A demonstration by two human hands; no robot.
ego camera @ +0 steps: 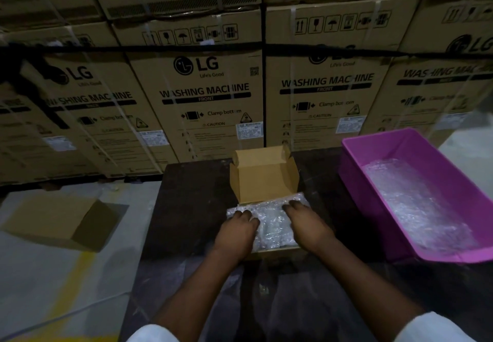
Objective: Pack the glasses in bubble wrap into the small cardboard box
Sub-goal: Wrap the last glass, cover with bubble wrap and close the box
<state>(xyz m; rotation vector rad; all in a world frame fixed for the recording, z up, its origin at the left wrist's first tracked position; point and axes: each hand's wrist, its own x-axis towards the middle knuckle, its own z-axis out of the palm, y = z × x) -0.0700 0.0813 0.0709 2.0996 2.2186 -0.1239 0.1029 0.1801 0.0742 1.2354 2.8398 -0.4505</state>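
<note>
Under my left hand (237, 231) and right hand (306, 225) the bubble wrap (272, 224) hides whatever it holds, and it covers the small cardboard box (262, 178) opening. My fingertips' grip is unclear. My sleeves (152, 335) are cut off below.

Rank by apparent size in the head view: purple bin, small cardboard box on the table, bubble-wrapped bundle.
1. purple bin, clearly largest.
2. small cardboard box, lid up.
3. bubble-wrapped bundle, partly hidden by both hands, so its rank below the box is unsure.
</note>
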